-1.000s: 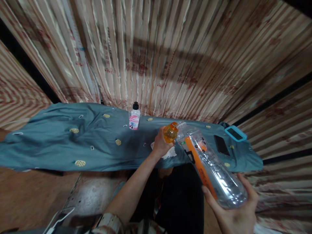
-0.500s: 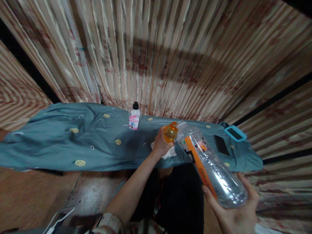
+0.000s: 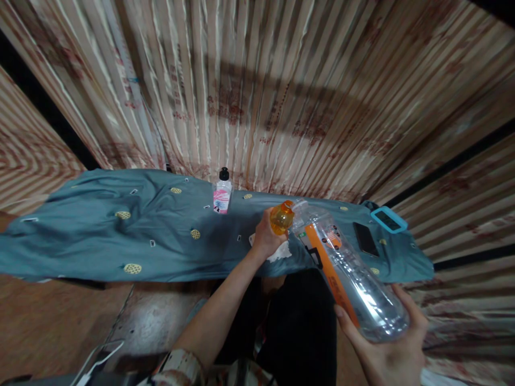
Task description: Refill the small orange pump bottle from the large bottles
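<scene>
My left hand (image 3: pixel 266 236) is wrapped round a small orange bottle (image 3: pixel 282 217), whose neck points up and to the right. My right hand (image 3: pixel 392 346) grips the base of a large clear plastic bottle (image 3: pixel 350 273) with an orange label. That bottle is tilted, its mouth lower left of the base's far side and right beside the orange bottle's neck; whether the two mouths touch I cannot tell. A crumpled white tissue (image 3: pixel 280 252) lies on the cloth below my left hand. Part of it is hidden by the hand.
A green-blue cloth (image 3: pixel 96 230) covers the long table. A clear bottle with a pink label and black cap (image 3: pixel 222 194) stands behind on the left. To the right lie a black phone (image 3: pixel 366 239) and a blue-framed digital clock (image 3: pixel 389 220). A pleated curtain (image 3: pixel 257 96) hangs behind.
The clear bottle has turned very slightly in my right hand, its orange label shifting a little. Otherwise both hands and the orange bottle hold their places.
</scene>
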Demonstrator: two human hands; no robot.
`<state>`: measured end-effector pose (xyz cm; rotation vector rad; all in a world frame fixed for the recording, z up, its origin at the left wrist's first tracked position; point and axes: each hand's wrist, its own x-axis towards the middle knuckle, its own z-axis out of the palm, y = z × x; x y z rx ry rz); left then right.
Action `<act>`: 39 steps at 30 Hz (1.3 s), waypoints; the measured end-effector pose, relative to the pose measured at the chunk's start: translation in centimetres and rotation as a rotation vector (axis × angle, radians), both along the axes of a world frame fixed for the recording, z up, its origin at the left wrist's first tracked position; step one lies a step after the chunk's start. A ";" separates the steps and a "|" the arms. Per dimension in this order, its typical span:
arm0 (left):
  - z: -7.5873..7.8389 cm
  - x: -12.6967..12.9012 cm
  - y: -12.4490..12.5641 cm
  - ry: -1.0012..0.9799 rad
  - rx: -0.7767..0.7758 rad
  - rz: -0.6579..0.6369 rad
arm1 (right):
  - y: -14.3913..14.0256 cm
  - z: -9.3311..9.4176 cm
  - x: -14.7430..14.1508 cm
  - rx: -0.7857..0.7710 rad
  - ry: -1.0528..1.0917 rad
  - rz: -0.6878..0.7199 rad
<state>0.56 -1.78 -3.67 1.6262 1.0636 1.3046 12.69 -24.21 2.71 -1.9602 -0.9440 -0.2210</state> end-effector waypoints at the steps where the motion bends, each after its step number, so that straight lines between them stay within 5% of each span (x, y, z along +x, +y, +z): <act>1: 0.0 0.0 0.0 0.006 0.002 0.003 | 0.0 0.0 0.0 -0.002 0.007 -0.007; 39: 0.2 0.0 0.0 0.014 -0.013 0.013 | 0.1 0.4 -0.1 -0.029 -0.001 -0.025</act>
